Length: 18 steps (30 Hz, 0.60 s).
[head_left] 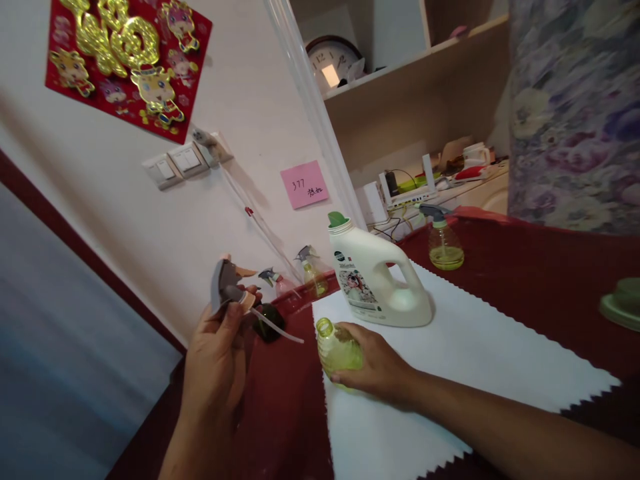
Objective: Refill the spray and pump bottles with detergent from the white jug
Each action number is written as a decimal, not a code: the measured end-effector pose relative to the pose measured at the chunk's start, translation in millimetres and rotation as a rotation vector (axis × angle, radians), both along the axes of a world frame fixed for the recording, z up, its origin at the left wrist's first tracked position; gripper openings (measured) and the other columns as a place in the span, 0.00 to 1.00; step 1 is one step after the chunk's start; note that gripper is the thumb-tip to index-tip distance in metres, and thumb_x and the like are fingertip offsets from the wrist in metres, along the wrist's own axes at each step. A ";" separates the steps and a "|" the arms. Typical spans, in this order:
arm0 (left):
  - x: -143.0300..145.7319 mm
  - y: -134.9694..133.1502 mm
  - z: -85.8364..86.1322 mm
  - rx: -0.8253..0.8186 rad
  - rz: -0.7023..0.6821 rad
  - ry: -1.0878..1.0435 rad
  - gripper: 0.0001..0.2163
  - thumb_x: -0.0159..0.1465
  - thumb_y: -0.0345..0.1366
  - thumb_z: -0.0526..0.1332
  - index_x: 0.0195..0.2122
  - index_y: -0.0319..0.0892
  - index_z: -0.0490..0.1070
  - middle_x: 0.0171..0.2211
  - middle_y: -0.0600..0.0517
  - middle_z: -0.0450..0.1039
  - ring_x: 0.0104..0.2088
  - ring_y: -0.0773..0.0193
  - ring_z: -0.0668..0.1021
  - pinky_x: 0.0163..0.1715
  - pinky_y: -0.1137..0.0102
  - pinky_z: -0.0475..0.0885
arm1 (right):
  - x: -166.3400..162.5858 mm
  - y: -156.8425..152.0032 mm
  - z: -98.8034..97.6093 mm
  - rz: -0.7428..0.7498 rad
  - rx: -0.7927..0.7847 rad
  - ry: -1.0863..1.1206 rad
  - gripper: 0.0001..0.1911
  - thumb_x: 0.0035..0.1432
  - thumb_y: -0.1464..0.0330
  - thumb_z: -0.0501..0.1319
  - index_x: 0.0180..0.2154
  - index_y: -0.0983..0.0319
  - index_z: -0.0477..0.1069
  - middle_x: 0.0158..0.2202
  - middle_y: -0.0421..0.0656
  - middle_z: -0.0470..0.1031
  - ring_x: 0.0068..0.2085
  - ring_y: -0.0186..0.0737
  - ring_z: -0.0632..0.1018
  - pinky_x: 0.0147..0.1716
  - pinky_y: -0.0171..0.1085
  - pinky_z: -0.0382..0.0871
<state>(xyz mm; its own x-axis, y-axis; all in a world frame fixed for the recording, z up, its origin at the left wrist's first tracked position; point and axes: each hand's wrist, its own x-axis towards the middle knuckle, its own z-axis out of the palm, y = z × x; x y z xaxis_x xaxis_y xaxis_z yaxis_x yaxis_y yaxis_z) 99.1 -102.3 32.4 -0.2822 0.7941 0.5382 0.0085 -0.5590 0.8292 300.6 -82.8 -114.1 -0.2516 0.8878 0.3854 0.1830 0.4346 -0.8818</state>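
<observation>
My left hand (223, 340) is closed around a grey spray bottle head (231, 283), lifted off to the left. Its thin clear dip tube (280, 327) points right and slightly down. My right hand (377, 363) grips a yellow-green spray bottle body (340, 350) with an uncovered neck, over the left edge of a white cloth (450, 340). Just behind it a large white detergent jug (377, 277) with a side handle stands upright on the cloth. A green piece (339, 218) shows at the jug's mouth.
A spray bottle with yellow liquid (447, 253) stands back right on the dark red table (540, 253). By the wall are a pink spray bottle (284, 285), a yellow one (314, 277) and a dark round object (269, 323). A green object (623, 303) sits at far right.
</observation>
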 end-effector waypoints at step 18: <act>25.3 -12.4 -3.1 0.065 -0.080 -0.101 0.16 0.58 0.43 0.74 0.46 0.48 0.79 0.47 0.53 0.80 0.43 0.64 0.81 0.44 0.72 0.76 | -3.1 -6.7 3.5 0.050 -0.022 -0.046 0.39 0.44 0.62 0.74 0.58 0.58 0.69 0.55 0.50 0.77 0.54 0.55 0.77 0.55 0.53 0.70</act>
<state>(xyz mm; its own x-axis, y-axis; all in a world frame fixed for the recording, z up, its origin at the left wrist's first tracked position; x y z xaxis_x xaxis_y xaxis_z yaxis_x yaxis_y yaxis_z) 124.4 -114.7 29.3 -0.2744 0.7805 0.5618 -0.1200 -0.6074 0.7853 297.5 -89.5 -110.6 -0.3132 0.8818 0.3526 0.2020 0.4246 -0.8826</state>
